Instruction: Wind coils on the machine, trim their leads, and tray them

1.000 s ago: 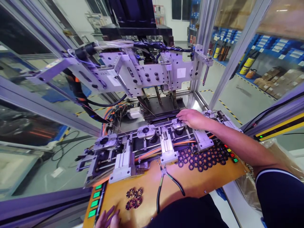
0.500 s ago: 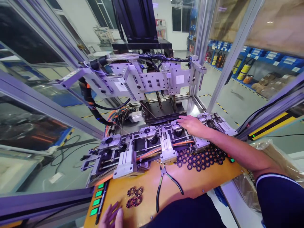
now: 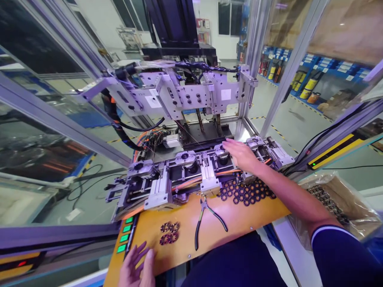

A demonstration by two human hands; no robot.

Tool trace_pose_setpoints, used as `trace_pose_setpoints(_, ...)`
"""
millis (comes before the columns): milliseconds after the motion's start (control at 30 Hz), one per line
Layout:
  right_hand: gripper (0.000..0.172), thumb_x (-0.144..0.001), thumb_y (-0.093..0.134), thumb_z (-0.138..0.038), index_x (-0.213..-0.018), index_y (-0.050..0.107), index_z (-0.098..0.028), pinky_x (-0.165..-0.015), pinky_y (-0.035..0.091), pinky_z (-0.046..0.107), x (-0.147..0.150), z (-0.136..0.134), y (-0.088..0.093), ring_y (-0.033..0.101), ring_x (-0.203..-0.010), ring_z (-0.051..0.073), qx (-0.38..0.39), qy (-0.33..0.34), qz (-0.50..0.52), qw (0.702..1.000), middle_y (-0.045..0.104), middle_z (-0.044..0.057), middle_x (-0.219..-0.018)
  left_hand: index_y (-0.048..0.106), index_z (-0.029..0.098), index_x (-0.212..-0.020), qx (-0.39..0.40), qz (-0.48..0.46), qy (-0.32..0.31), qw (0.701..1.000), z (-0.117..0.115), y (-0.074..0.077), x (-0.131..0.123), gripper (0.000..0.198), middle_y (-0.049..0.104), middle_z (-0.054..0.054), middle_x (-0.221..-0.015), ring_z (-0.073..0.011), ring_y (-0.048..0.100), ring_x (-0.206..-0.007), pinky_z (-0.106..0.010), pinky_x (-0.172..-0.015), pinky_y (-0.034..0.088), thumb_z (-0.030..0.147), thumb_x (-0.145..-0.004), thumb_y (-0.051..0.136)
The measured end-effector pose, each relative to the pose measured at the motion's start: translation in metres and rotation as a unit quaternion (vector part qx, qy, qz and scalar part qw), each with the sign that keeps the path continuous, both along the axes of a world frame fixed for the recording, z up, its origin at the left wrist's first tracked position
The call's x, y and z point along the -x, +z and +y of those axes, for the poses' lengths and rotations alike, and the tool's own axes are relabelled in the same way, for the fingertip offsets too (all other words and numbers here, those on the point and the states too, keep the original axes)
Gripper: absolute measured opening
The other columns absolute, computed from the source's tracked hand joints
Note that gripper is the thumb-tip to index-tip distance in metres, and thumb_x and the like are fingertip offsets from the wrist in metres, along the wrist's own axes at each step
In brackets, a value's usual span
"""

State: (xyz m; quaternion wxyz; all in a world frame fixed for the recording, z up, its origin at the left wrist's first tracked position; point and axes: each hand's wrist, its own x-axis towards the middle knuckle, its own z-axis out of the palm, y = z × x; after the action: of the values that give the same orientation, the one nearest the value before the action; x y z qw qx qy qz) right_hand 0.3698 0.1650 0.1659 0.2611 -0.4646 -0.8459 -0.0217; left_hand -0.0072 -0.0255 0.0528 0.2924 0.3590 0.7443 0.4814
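Lying left of the pliers point(image 3: 204, 204), four rings point(image 3: 169, 238), presumably handy for the spread left grip point(image 3: 133, 267)! Beyond the pliers, right grip point(image 3: 243, 156) at a fixture point(image 3: 220, 150), pinch unclear

My right hand point(image 3: 243, 155) is stretched beyond the far edge of the desk point(image 3: 233, 223), over the machine point(image 3: 209, 185). Its fingers are at the third round fixture point(image 3: 220, 150) from the left; I cannot tell if they pinch something. My left hand point(image 3: 136, 265) is near the desk's near left corner, with thumb and fingers apart. Just beyond it are four rings point(image 3: 169, 238), and green buttons point(image 3: 123, 238) make a row along the left edge. The pliers point(image 3: 204, 205) lie near the middle, their handles spread towards the near edge. Many dark rings point(image 3: 243, 194) are gathered along the far edge, on the right part.
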Motion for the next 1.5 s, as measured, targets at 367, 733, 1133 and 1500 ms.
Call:
trace_pose_setpoints(367,0.021,-0.088,0.061,-0.011,-0.107,0.072,-0.016,-0.099,0.054,0.055,0.015,-0.157,-0.111,0.056,-0.124,0.033,0.052,-0.040,0.051,0.997,0.063,0.019,-0.127,0.069,0.019,-0.106,-0.030,0.032,-0.144,0.989,0.001,0.043,-0.014,0.045,0.077,-0.010,-0.102,-0.0270,0.074,-0.092,-0.046,-0.097,0.056,0.050,-0.074,0.072)
trace_pose_setpoints(733,0.015,-0.093,0.060,-0.016,-0.096,0.073,-0.021,-0.105,0.050,0.047,0.059,-0.172,-0.068,0.053,-0.127,0.026,0.059,0.017,0.219,0.974,0.058,0.012,-0.134,0.072,0.015,-0.115,-0.045,-0.051,-0.490,0.869,0.038,0.084,-0.111,0.033,0.079,-0.007,-0.084,-0.0173,0.073,-0.072,-0.028,-0.070,0.060,0.031,-0.088,0.063)
trace_pose_setpoints(1133,0.011,-0.093,0.065,-0.020,-0.096,0.072,-0.025,-0.104,0.047,0.043,0.095,-0.168,-0.026,0.060,-0.119,0.023,0.304,0.120,0.505,0.799,0.063,0.009,-0.127,0.075,0.022,-0.108,-0.236,0.028,-0.423,0.874,0.031,0.099,-0.095,0.030,0.077,-0.007,-0.097,-0.0187,0.073,-0.090,-0.028,-0.082,0.059,0.010,-0.081,0.072)
trace_pose_setpoints(1500,0.013,-0.094,0.064,-0.031,-0.094,0.074,-0.022,-0.096,0.053,0.039,0.096,-0.140,-0.014,0.066,-0.108,0.022,0.302,0.135,0.473,0.817,0.069,0.011,-0.117,0.070,0.021,-0.115,-0.262,0.139,-0.361,0.884,0.040,0.095,-0.074,0.034,0.078,-0.008,-0.101,-0.0193,0.075,-0.084,-0.028,-0.077,0.063,0.018,-0.081,0.074)
